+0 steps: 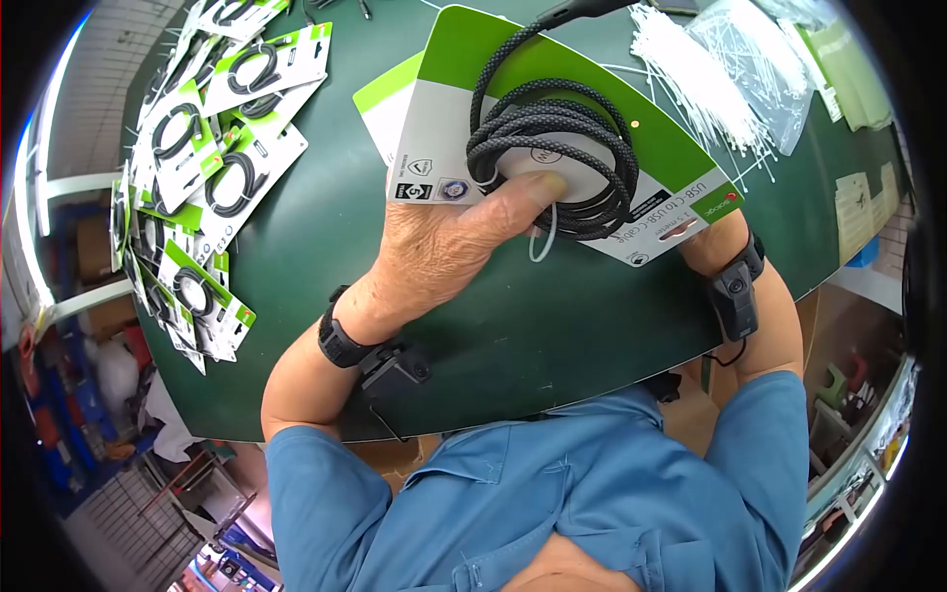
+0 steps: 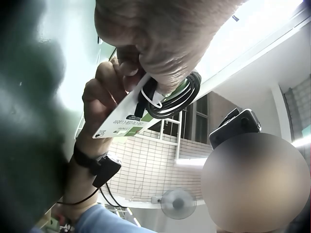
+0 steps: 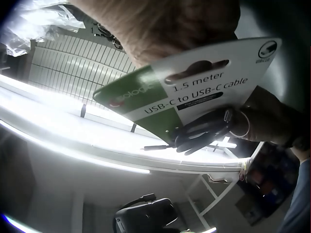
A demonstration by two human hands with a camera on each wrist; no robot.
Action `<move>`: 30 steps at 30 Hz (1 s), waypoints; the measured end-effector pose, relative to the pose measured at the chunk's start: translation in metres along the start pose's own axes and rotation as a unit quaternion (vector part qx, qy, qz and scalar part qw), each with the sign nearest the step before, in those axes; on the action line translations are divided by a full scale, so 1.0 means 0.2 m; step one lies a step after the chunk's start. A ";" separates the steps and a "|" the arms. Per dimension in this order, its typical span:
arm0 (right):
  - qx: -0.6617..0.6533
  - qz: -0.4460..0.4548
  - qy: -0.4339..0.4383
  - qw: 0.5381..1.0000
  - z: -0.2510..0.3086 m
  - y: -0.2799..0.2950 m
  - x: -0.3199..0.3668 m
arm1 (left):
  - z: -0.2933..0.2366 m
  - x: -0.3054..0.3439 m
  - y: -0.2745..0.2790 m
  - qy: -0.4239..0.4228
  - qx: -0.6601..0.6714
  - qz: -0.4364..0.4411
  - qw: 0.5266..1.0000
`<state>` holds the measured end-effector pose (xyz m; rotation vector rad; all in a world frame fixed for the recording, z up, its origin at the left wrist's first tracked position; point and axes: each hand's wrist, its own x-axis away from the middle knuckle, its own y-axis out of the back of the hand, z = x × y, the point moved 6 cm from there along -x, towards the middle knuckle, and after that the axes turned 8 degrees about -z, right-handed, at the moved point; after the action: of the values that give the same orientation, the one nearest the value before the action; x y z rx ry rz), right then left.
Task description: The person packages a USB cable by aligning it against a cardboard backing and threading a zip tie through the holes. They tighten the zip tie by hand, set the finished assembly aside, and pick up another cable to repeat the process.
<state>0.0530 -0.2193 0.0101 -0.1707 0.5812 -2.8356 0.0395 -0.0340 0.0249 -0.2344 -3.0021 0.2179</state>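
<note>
Above the dark green desk (image 1: pixel 513 316), a green-and-white packaging card (image 1: pixel 681 168) is held tilted between both hands, just in front of the person's chest. A coiled black braided USB-C cable (image 1: pixel 592 128) lies on its face. The left hand (image 1: pixel 444 252) pinches the card from its near edge, its thumb pressed flat on the middle of the coil and its fingers under the card. The right hand (image 2: pixel 104 92) grips the card's labelled end with curled fingers. A thin white cable tie (image 1: pixel 547 237) loops out just beside the left thumb.
</note>
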 end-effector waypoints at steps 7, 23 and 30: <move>0.025 0.038 0.005 0.999 0.02 -0.04 -0.01 | -0.01 0.03 -0.03 -0.014 -0.041 0.031 0.999; 0.056 0.021 -0.064 0.996 -0.10 0.05 -0.14 | 0.18 -0.01 0.04 0.060 -0.006 0.060 0.996; 0.063 0.070 -0.020 0.995 0.01 -0.06 -0.07 | 0.18 -0.11 0.08 -0.133 0.056 0.130 0.981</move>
<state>0.0655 -0.2065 0.0157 -0.1564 0.3873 -2.7148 0.0577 -0.0273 -0.0145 -0.6331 -3.1978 0.4778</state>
